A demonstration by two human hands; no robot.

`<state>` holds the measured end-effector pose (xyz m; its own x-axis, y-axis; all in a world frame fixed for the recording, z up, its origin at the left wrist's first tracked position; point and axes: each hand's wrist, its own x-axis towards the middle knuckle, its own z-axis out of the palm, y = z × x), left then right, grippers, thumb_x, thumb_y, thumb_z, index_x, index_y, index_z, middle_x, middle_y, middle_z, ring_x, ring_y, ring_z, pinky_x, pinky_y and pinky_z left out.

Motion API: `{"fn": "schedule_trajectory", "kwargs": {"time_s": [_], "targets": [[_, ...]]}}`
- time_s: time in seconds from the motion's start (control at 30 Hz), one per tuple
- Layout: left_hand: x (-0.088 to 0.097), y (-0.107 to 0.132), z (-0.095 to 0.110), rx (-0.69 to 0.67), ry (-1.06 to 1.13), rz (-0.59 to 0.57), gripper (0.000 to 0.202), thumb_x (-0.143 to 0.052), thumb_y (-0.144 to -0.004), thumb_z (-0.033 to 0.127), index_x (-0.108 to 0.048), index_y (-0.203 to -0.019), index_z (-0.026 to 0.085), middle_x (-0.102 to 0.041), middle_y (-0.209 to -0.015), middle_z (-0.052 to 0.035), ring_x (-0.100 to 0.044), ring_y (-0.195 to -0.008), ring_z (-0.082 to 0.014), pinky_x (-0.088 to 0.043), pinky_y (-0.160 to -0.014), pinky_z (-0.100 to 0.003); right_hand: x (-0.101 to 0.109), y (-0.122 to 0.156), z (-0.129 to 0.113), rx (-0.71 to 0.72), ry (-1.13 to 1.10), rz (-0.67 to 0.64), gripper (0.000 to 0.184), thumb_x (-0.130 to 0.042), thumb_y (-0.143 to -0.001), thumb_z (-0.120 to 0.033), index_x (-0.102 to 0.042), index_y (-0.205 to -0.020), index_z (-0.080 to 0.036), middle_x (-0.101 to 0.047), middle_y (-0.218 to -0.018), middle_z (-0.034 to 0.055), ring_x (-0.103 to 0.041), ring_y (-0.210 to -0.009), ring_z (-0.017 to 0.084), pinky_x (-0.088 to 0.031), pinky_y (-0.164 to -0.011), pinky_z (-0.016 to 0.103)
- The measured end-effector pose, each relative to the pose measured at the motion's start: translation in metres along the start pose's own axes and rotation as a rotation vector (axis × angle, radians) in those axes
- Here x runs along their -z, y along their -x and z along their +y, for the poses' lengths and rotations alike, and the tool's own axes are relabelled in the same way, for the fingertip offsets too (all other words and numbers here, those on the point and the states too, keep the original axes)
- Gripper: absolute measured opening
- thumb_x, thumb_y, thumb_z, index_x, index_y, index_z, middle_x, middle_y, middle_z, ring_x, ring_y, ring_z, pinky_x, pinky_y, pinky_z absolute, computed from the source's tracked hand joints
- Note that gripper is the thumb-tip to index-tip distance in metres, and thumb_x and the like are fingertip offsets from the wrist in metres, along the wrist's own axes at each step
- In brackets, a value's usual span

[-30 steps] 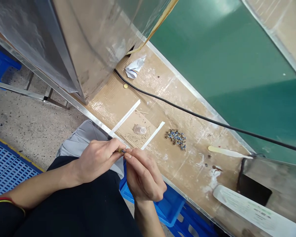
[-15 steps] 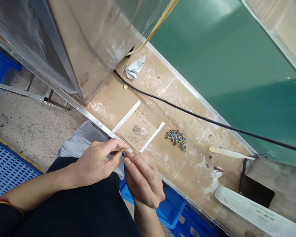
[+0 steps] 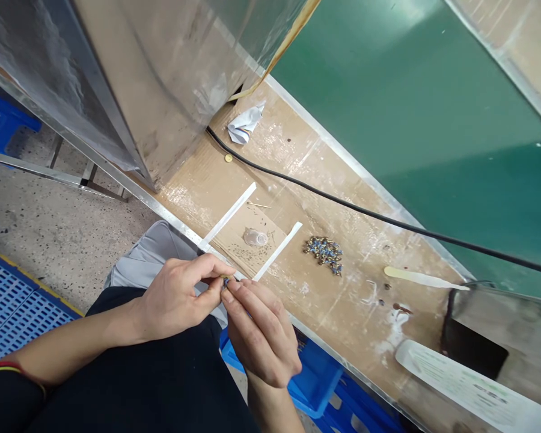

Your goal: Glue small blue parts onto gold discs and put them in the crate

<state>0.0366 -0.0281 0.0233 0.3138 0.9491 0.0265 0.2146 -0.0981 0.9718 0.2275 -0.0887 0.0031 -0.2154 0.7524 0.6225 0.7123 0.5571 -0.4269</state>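
My left hand and my right hand meet at the fingertips over my lap, just off the front edge of the bench. Between them sits a small brass-and-blue part, pinched by thumb and forefinger from both sides. Most of it is covered by my fingers. On the bench lies a pile of similar small brass-and-blue parts. Closer to my hands, a cardboard pad carries a small clear plastic cup, with many tiny specks scattered around it. A thin stick lies behind the cup.
White tape strips flank the pad. A black cable crosses the bench. A crumpled cloth, a pale spatula-like strip and a long white printed object lie around. A large plastic-covered box stands left; a blue bin is below.
My right hand has shifted slightly left, its fingertips closing further over the small part. My left hand stays nearly where it was.
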Motion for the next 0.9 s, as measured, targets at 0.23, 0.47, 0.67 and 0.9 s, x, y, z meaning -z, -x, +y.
{"fn": "schedule_trajectory", "kwargs": {"time_s": [0.23, 0.47, 0.67, 0.9], "targets": [[0.0018, -0.0012, -0.0013, -0.042, -0.015, -0.022, 0.024, -0.068, -0.105, 0.004, -0.077, -0.120, 0.020, -0.090, -0.107, 0.0006, -0.088, -0.094, -0.0138, -0.070, -0.088, -0.020, -0.0013, -0.0026, 0.0001, -0.037, -0.047, 0.024, 0.057, -0.089, -0.092, 0.000, -0.079, -0.145, -0.021, -0.087, -0.133, 0.0102, -0.087, -0.114, 0.031, -0.081, -0.094, 0.049], [0.0033, 0.0006, -0.0015, -0.021, -0.021, -0.039, 0.024, -0.068, -0.104, 0.006, -0.078, -0.119, 0.022, -0.090, -0.103, 0.0011, -0.088, -0.088, -0.0144, -0.066, -0.068, -0.018, -0.0015, -0.0045, 0.0005, -0.034, -0.077, 0.050, 0.056, -0.089, -0.091, 0.003, -0.081, -0.143, -0.017, -0.087, -0.130, 0.0115, -0.088, -0.111, 0.032, -0.082, -0.089, 0.049], [0.0000, 0.0012, 0.0002, -0.038, -0.043, 0.002, 0.022, -0.068, -0.105, 0.007, -0.079, -0.117, 0.022, -0.090, -0.102, 0.0014, -0.087, -0.084, -0.0136, -0.066, -0.066, -0.017, -0.0054, -0.0051, 0.0017, -0.035, -0.087, 0.072, 0.053, -0.088, -0.092, 0.002, -0.081, -0.142, -0.016, -0.088, -0.129, 0.0127, -0.088, -0.111, 0.032, -0.082, -0.088, 0.049], [0.0033, 0.0037, -0.0056, -0.094, -0.038, -0.062, 0.026, -0.065, -0.115, 0.011, -0.073, -0.137, 0.023, -0.089, -0.124, -0.0018, -0.089, -0.107, -0.0159, -0.071, -0.097, -0.023, -0.0028, -0.0099, 0.0084, -0.126, -0.186, 0.122, 0.050, -0.083, -0.097, -0.001, -0.080, -0.142, -0.022, -0.088, -0.124, 0.0089, -0.087, -0.107, 0.028, -0.079, -0.085, 0.046]]}}
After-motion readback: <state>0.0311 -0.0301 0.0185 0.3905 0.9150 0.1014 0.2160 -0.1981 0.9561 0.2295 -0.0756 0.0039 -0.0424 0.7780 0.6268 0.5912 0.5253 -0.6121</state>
